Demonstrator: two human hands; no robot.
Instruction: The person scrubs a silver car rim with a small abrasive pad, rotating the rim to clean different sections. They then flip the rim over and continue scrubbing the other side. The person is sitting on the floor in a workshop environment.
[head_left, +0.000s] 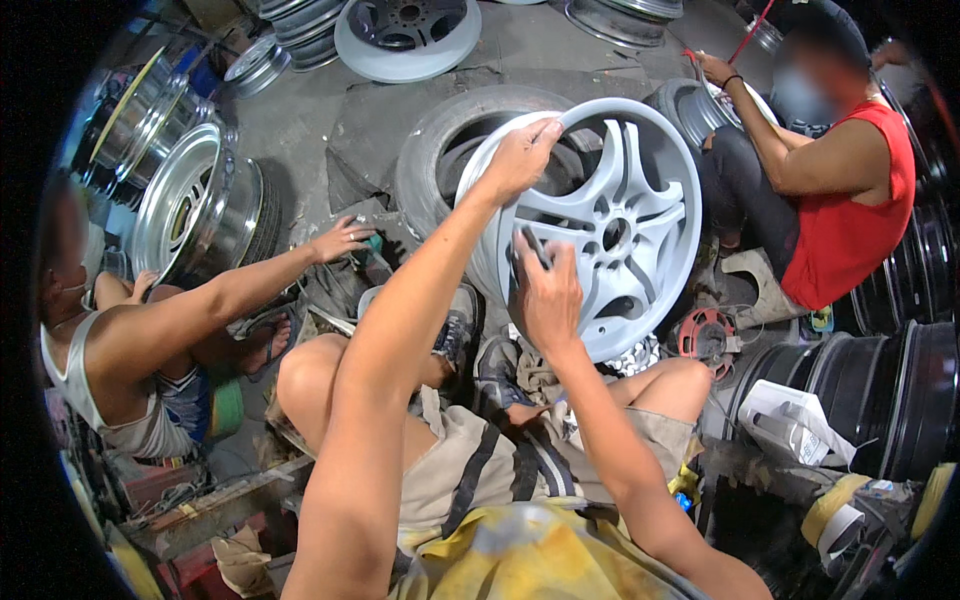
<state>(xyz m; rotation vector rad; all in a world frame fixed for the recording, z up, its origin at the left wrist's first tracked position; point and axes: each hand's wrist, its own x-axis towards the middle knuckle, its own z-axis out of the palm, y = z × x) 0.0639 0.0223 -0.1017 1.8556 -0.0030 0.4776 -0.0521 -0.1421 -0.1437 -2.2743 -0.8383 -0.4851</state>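
A grey, spoked car wheel rim [620, 235] stands tilted in front of me, with its face turned toward me. My left hand [522, 158] is closed over the upper left edge of the rim. Against the left side of the spokes, my right hand [552, 290] pinches a small dark flat piece [535, 246], which looks like sandpaper. Its lower part is hidden by my fingers. Behind the rim, a bare tyre [425, 160] lies on the floor.
To my left a person in a white tank top [110, 370] reaches out beside a polished wheel [190, 205]. At right another person in a red top [850, 210] handles a wheel. A red reel [703, 336] and black rims [870, 390] stand close on my right.
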